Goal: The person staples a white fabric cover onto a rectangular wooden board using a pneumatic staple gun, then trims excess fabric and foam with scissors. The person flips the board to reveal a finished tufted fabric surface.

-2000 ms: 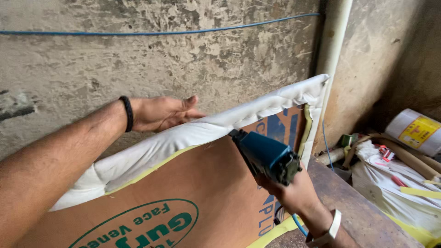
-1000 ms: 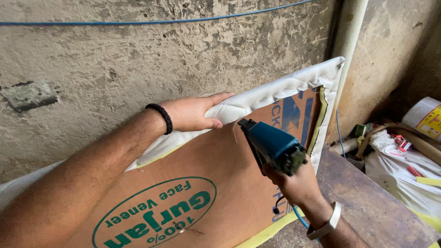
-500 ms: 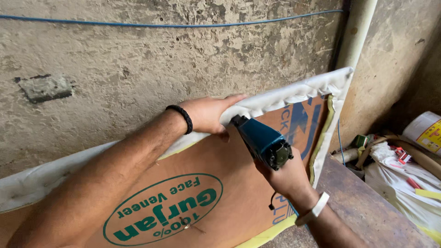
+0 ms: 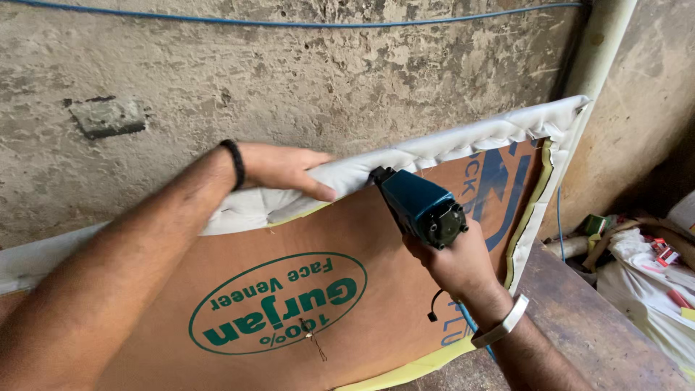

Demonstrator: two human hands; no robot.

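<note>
White fabric [image 4: 434, 148] pinched over the plywood panel [image 4: 362, 246] edge by my left hand [image 4: 286, 168], my right hand [image 4: 452, 264] wrapped around the teal staple gun [image 4: 416, 205], nose against the fabric fold.

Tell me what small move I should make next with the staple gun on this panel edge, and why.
Probably press the blue staple gun nose flat onto the white fabric just right of your left hand and fire. The nose sits right at the folded edge on the plywood panel, the left hand pins the fabric there, and the right hand has the grip.
</note>
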